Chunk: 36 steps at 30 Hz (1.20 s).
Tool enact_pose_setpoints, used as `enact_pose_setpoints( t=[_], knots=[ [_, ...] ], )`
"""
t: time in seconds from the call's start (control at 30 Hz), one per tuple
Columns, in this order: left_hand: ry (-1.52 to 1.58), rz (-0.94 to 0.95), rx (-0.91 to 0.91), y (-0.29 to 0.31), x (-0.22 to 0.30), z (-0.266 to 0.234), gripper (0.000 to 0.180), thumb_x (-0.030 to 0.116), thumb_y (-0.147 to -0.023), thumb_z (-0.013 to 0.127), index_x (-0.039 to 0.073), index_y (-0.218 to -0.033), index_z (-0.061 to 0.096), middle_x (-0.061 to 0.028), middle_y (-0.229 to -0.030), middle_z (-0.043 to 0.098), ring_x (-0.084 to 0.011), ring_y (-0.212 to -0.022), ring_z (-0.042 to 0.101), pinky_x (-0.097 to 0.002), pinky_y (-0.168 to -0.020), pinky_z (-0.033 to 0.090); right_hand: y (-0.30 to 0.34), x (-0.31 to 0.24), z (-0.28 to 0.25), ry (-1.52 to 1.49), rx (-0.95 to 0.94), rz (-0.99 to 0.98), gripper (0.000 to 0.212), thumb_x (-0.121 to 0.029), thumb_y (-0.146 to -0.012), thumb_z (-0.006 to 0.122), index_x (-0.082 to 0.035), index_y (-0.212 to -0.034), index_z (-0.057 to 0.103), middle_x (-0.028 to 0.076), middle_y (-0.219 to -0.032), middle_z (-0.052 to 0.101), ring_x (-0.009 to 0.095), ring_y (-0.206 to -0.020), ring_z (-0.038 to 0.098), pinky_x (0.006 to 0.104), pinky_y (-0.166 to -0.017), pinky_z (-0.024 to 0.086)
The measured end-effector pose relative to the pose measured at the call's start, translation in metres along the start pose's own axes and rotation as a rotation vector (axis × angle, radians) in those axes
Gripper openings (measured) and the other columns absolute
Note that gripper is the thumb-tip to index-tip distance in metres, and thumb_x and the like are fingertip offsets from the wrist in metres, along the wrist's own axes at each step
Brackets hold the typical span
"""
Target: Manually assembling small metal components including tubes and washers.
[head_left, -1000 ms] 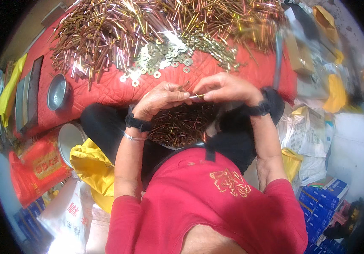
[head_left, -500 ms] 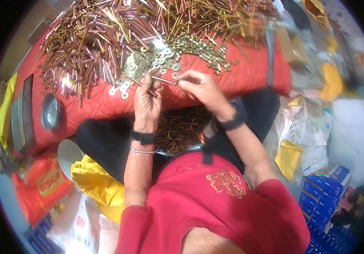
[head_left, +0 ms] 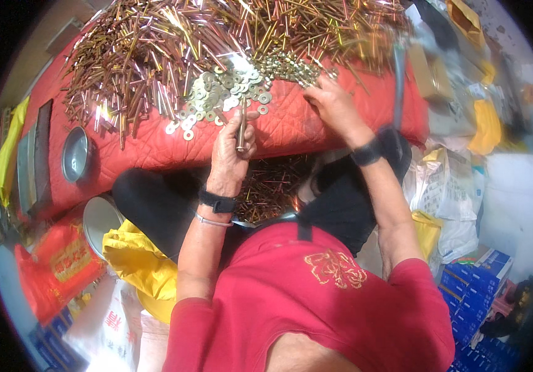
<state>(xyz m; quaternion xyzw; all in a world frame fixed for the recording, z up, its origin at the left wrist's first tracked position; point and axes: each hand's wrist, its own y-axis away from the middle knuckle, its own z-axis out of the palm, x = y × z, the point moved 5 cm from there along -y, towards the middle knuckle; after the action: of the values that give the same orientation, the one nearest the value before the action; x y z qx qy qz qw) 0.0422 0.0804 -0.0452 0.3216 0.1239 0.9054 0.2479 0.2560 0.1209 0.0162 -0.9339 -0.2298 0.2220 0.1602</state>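
My left hand (head_left: 234,144) is closed around a long metal bolt (head_left: 242,124), which stands nearly upright with its thicker end toward me. A second thin rod end pokes out by the thumb. Just beyond lies a pile of flat silver washers (head_left: 211,93). Farther right, my right hand (head_left: 336,104) reaches to the edge of a heap of small metal nuts (head_left: 285,67). Its fingers are bent down together at the nuts; whatever is between the fingertips is hidden. A large mound of long coppery rods (head_left: 155,53) covers the far side of the red quilted cloth (head_left: 285,133).
A metal bowl (head_left: 75,155) rests at the cloth's left edge. More rods (head_left: 269,189) lie low between my legs. Yellow cloth (head_left: 139,263) and a red bag (head_left: 62,270) are at left; blue boxes (head_left: 474,285) and white bags (head_left: 446,192) at right.
My right hand has left the rod at my left hand and moved right to the nuts. The left hand has turned its bolt from slanting to nearly upright.
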Motion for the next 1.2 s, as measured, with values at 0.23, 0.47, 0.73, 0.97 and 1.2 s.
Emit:
enact_pose_setpoints(
  t=[0.23, 0.47, 0.73, 0.97, 1.2],
  knots=[
    [-0.299, 0.039, 0.003, 0.022, 0.000, 0.017, 0.038, 0.032, -0.097, 0.048, -0.002, -0.111, 0.058, 0.0078, -0.060, 0.035, -0.0024, -0.048, 0.029, -0.0189, -0.043, 0.023, -0.011, -0.011, 0.003, 0.004, -0.036, 0.061, 0.011, -0.006, -0.080, 0.062, -0.004, -0.091, 0.060, 0.011, -0.086, 0.056, 0.031, -0.082, 0.059, 0.0388, -0.074, 0.049],
    [-0.399, 0.066, -0.071, 0.038, 0.001, 0.028, 0.029, 0.028, -0.093, 0.053, 0.003, -0.098, 0.066, 0.0108, -0.058, 0.034, -0.0010, -0.048, 0.025, -0.0189, -0.043, 0.018, 0.002, -0.066, 0.010, -1.159, -0.023, 0.393, 0.010, -0.005, -0.090, 0.056, 0.000, -0.096, 0.062, 0.002, -0.088, 0.064, 0.009, -0.082, 0.062, 0.0256, -0.075, 0.052],
    [-0.440, 0.066, -0.059, 0.043, 0.001, 0.035, 0.027, 0.028, -0.092, 0.054, 0.004, -0.093, 0.067, 0.0114, -0.057, 0.034, -0.0008, -0.047, 0.024, -0.0195, -0.043, 0.017, 0.010, -0.068, 0.002, -0.890, 0.002, 0.259, 0.018, 0.000, -0.087, 0.057, -0.001, -0.102, 0.067, 0.004, -0.095, 0.063, 0.012, -0.094, 0.060, 0.0255, -0.086, 0.047],
    [-0.518, 0.040, -0.082, 0.042, 0.003, 0.035, 0.028, 0.029, -0.092, 0.054, 0.004, -0.092, 0.066, 0.0100, -0.054, 0.034, -0.0017, -0.044, 0.025, -0.0199, -0.042, 0.019, 0.015, -0.073, 0.000, -1.076, 0.015, 0.345, 0.032, 0.004, -0.084, 0.060, -0.005, -0.114, 0.062, 0.002, -0.102, 0.063, 0.010, -0.096, 0.059, 0.0247, -0.088, 0.046],
    [-0.376, -0.018, -0.125, 0.041, 0.008, 0.039, 0.030, 0.027, -0.092, 0.054, 0.001, -0.088, 0.066, 0.0103, -0.052, 0.033, -0.0018, -0.044, 0.025, -0.0202, -0.042, 0.017, 0.005, -0.074, -0.022, -0.988, 0.036, 0.272, 0.035, 0.006, -0.083, 0.061, -0.006, -0.116, 0.061, 0.003, -0.101, 0.065, 0.010, -0.094, 0.060, 0.0251, -0.085, 0.049]
  ],
)
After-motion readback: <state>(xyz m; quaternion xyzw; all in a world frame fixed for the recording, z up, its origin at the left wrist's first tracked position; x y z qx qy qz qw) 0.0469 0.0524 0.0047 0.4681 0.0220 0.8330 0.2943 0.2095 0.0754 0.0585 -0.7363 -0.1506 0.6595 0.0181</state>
